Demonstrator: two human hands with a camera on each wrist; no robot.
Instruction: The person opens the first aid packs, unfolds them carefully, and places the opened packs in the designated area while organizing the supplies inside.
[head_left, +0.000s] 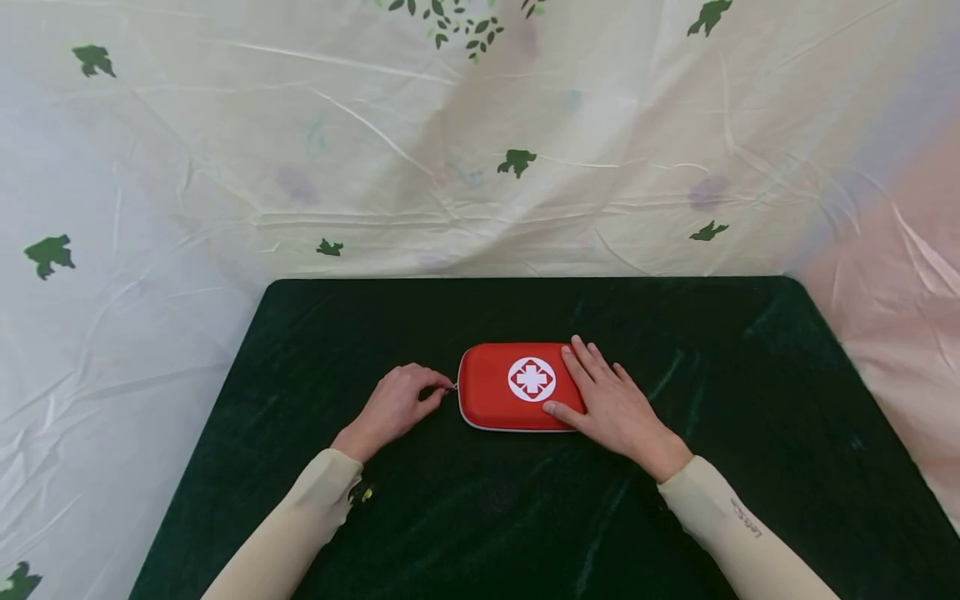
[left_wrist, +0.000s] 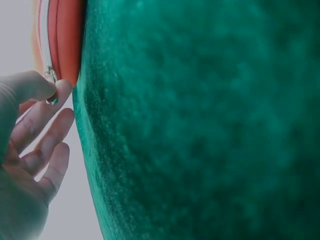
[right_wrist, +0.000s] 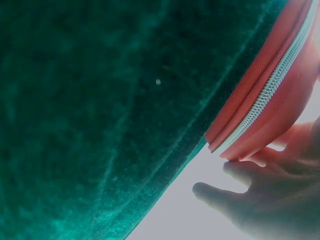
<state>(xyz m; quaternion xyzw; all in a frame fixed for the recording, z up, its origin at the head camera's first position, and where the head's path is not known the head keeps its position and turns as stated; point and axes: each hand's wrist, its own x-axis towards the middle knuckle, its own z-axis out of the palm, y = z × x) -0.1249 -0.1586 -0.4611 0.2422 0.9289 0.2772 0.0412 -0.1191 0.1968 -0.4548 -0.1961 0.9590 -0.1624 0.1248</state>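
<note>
A red zippered first-aid case [head_left: 483,387] with a white cross emblem [head_left: 532,379] lies flat near the middle of the table. At its left end my left hand [head_left: 396,406] pinches the zipper pull [left_wrist: 53,98] between thumb and index finger; the other fingers are loosely bent in the left wrist view. My right hand [head_left: 617,408] rests on the case's right end, fingers spread and fairly straight over the lid. Along the case's side runs a white zipper [right_wrist: 267,90], its teeth meshed where the right wrist view shows it. The case's right edge is hidden under the right hand.
Dark green velvety cloth [head_left: 480,525] covers the table beneath the case. Behind and beside it hangs a pale curtain [head_left: 360,167] with green bird and leaf prints. A small dark object [head_left: 362,492] shows at the left cuff.
</note>
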